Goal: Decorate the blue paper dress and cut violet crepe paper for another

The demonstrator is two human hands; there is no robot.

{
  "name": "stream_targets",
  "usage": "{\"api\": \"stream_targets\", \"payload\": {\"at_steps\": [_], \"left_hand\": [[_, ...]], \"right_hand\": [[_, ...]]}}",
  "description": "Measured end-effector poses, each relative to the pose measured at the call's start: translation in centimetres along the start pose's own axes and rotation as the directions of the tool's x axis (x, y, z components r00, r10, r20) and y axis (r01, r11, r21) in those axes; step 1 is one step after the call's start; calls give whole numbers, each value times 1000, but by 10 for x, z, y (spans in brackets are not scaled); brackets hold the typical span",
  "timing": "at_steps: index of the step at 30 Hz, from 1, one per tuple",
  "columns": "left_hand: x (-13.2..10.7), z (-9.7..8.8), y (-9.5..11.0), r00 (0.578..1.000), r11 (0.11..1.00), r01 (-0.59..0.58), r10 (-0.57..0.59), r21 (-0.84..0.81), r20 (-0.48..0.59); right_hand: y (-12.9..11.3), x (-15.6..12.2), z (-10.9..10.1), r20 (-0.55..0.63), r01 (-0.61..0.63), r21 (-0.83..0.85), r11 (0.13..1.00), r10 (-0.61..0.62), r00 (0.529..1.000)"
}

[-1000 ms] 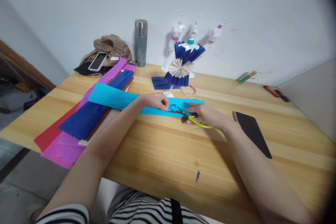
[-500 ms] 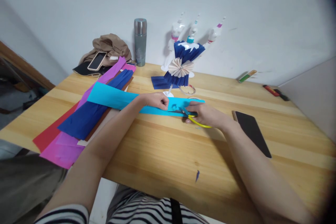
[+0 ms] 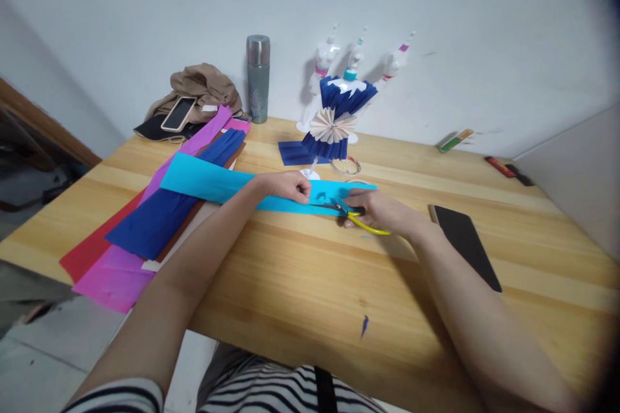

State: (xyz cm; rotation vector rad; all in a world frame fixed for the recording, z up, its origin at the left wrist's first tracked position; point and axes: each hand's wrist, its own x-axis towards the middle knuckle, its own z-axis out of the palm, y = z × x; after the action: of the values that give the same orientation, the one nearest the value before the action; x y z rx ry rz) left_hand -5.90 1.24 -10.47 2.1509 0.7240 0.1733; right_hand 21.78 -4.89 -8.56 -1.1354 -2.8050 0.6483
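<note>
A long strip of bright blue crepe paper (image 3: 206, 175) stretches across the table. My left hand (image 3: 293, 187) is closed on its middle, fingers curled with the paper's edge at the thumb. At the strip's right part, my right hand (image 3: 368, 206) holds scissors (image 3: 365, 226) with yellow handles. The blades point left toward my left hand and lie along a cut in the paper. Just behind stands a doll-like figure dressed in pleated dark blue paper (image 3: 334, 97), with a cream paper rosette (image 3: 332, 125) at its waist and a white round base.
Stacked dark blue, pink, red and brown paper strips (image 3: 145, 222) lie at left. Behind them are a brown cloth (image 3: 206, 87), a phone (image 3: 178, 114) and a thermos (image 3: 258, 80). White figures (image 3: 327, 55) stand by the wall. A dark phone (image 3: 465, 245) rests at right.
At the lower left, another person's leg has moved away, leaving more floor visible. My hands, the scissors and the blue strip hold nearly the same place.
</note>
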Motion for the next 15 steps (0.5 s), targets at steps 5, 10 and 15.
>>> {"api": "stream_targets", "payload": {"at_steps": [5, 10, 15], "left_hand": [[0, 0, 0, 1000, 1000, 3, -3, 6, -8], [0, 0, 0, 1000, 1000, 22, -22, 19, -5], [1, 0, -1, 1000, 1000, 9, -9, 22, -2]], "right_hand": [[2, 0, 0, -5, 10, 10, 1000, -10, 1000], [4, 1, 1, -22, 45, 22, 999, -45, 999], [6, 1, 2, -20, 32, 17, 999, -31, 999]]}}
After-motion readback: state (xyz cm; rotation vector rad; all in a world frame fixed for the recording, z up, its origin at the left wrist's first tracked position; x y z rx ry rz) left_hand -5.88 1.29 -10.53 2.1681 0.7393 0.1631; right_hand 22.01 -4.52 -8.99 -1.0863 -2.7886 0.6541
